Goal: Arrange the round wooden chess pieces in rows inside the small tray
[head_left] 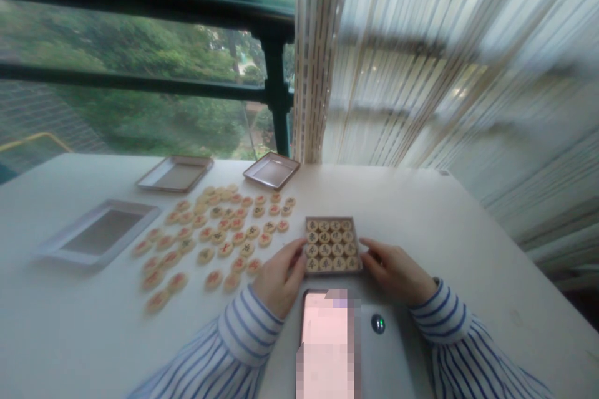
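Note:
A small square box (332,221) filled with round wooden chess discs sits on the white table (468,243). My left hand (279,278) rests against the box's left side, fingers curled at its edge. On the right side, my right hand (392,271) touches the box with its fingertips. Both arms wear blue-striped sleeves. Several loose wooden discs (219,237) with red or black marks lie scattered to the left of the box.
Three shallow trays or lids lie on the table: a white one (96,234) at left, another (174,173) at the back and a brown one (271,170) near the window post. A grey device (388,349) with a phone lies before me. Curtains hang at right.

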Demonstrator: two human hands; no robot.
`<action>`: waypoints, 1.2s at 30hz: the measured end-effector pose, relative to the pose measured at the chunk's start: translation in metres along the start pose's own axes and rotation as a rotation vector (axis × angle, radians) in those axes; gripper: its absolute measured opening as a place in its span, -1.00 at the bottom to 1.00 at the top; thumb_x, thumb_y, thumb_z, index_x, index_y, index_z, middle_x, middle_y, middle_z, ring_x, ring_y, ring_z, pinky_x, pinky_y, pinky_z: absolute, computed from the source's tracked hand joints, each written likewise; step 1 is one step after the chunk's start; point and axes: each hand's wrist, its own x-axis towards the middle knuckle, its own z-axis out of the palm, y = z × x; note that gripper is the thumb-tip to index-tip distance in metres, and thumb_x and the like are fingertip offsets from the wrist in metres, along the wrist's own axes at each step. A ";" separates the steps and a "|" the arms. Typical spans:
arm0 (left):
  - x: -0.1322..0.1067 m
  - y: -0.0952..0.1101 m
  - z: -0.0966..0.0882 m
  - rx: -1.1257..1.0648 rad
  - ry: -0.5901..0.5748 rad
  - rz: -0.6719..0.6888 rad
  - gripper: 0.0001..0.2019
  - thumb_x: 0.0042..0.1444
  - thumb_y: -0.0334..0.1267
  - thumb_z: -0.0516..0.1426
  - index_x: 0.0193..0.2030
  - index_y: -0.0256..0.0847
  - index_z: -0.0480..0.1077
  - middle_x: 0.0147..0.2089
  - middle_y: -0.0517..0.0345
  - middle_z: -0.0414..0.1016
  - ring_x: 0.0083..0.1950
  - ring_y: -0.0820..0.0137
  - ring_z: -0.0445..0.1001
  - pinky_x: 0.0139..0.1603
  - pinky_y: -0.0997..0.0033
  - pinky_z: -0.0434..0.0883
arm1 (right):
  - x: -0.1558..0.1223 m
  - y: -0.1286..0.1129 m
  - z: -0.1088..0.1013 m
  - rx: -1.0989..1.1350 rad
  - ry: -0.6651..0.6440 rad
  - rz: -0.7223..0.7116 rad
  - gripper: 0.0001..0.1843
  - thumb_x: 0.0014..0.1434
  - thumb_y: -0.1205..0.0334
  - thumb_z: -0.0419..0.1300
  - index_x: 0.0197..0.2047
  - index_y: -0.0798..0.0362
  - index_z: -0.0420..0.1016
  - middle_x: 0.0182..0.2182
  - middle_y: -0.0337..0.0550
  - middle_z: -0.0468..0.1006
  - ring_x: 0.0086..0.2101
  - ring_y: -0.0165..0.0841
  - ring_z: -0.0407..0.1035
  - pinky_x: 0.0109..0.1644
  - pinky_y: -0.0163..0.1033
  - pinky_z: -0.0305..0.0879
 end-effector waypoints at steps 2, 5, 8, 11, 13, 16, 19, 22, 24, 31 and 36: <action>0.000 0.000 0.001 -0.018 -0.021 0.010 -0.66 0.13 -0.26 -0.04 0.04 -0.27 0.28 -0.03 -0.02 0.47 -0.05 0.33 0.47 -0.02 0.29 0.43 | 0.000 -0.002 0.001 0.021 -0.001 -0.016 -0.59 0.18 0.20 -0.09 0.04 0.12 0.34 -0.40 -0.13 0.55 -0.40 -0.35 0.40 -0.33 -0.30 0.22; -0.001 0.002 0.001 -0.028 -0.030 0.022 -0.65 0.13 -0.27 -0.04 0.05 -0.27 0.26 -0.01 -0.03 0.46 -0.02 0.33 0.45 0.01 0.28 0.41 | 0.000 -0.003 0.003 0.036 0.004 -0.025 -0.61 0.16 0.24 -0.07 0.02 0.10 0.34 -0.41 -0.15 0.54 -0.41 -0.36 0.40 -0.33 -0.31 0.21; 0.000 0.001 0.001 -0.026 -0.031 0.017 -0.65 0.14 -0.27 -0.05 0.05 -0.27 0.26 -0.02 -0.03 0.46 -0.02 0.32 0.45 0.02 0.24 0.40 | 0.000 -0.004 0.004 0.047 0.009 -0.016 -0.61 0.14 0.24 -0.06 0.02 0.11 0.34 -0.42 -0.16 0.54 -0.41 -0.36 0.40 -0.33 -0.31 0.22; 0.000 0.000 0.002 -0.027 -0.013 0.023 -0.66 0.13 -0.26 -0.04 0.03 -0.27 0.28 -0.01 -0.04 0.46 -0.01 0.30 0.44 0.03 0.22 0.39 | 0.000 -0.005 0.004 0.057 0.014 -0.010 -0.61 0.15 0.24 -0.07 0.01 0.12 0.34 -0.43 -0.16 0.54 -0.41 -0.36 0.40 -0.33 -0.31 0.22; 0.000 -0.001 0.003 -0.030 0.001 0.028 -0.67 0.13 -0.25 -0.03 0.02 -0.26 0.29 -0.02 -0.04 0.46 -0.02 0.29 0.44 0.02 0.21 0.40 | 0.000 -0.005 0.004 0.057 0.016 -0.015 -0.62 0.15 0.24 -0.07 -0.01 0.11 0.35 -0.43 -0.17 0.53 -0.42 -0.36 0.39 -0.33 -0.31 0.22; 0.000 0.001 0.003 -0.033 0.005 0.023 -0.67 0.13 -0.26 -0.03 0.02 -0.26 0.29 -0.05 -0.04 0.47 -0.06 0.30 0.47 -0.01 0.21 0.42 | 0.001 -0.004 0.005 0.042 0.033 -0.020 -0.62 0.15 0.24 -0.08 -0.01 0.11 0.36 -0.42 -0.17 0.53 -0.41 -0.36 0.39 -0.31 -0.30 0.23; 0.000 0.003 0.002 -0.039 0.012 0.033 -0.68 0.12 -0.28 -0.03 0.02 -0.25 0.29 -0.05 -0.04 0.48 -0.07 0.31 0.47 -0.02 0.21 0.42 | 0.001 -0.003 0.006 0.029 0.044 -0.021 -0.60 0.15 0.24 -0.08 0.02 0.11 0.34 -0.39 -0.15 0.54 -0.38 -0.35 0.40 -0.29 -0.29 0.24; 0.000 0.003 0.003 -0.023 0.012 0.046 -0.68 0.12 -0.29 -0.03 0.01 -0.24 0.29 -0.07 -0.03 0.48 -0.09 0.32 0.48 -0.04 0.22 0.44 | 0.001 -0.002 0.007 0.027 0.044 -0.022 -0.58 0.14 0.25 -0.08 0.05 0.11 0.32 -0.38 -0.14 0.54 -0.36 -0.34 0.41 -0.28 -0.28 0.24; 0.000 0.002 0.003 0.008 0.025 0.066 -0.68 0.11 -0.29 -0.02 0.01 -0.24 0.30 -0.08 -0.03 0.48 -0.09 0.31 0.48 -0.05 0.22 0.44 | 0.002 -0.001 0.008 0.029 0.054 -0.021 -0.58 0.15 0.23 -0.07 0.05 0.12 0.32 -0.39 -0.14 0.54 -0.37 -0.34 0.41 -0.28 -0.28 0.25; 0.004 0.002 -0.009 0.060 0.225 0.083 -0.67 0.08 -0.26 0.02 0.00 -0.28 0.30 -0.13 -0.04 0.48 -0.18 0.33 0.50 -0.12 0.27 0.48 | 0.004 0.010 0.007 0.057 0.233 0.009 -0.62 0.14 0.15 -0.02 -0.03 0.13 0.38 -0.44 -0.16 0.53 -0.44 -0.36 0.39 -0.32 -0.28 0.26; 0.006 0.000 -0.023 -0.041 0.346 0.033 -0.71 0.07 -0.21 0.04 -0.08 -0.25 0.36 -0.15 0.01 0.50 -0.21 0.35 0.51 -0.17 0.31 0.50 | 0.007 0.016 0.004 0.111 0.349 -0.003 -0.69 0.16 0.09 -0.03 -0.32 0.09 0.45 -0.43 -0.13 0.53 -0.41 -0.35 0.38 -0.32 -0.27 0.28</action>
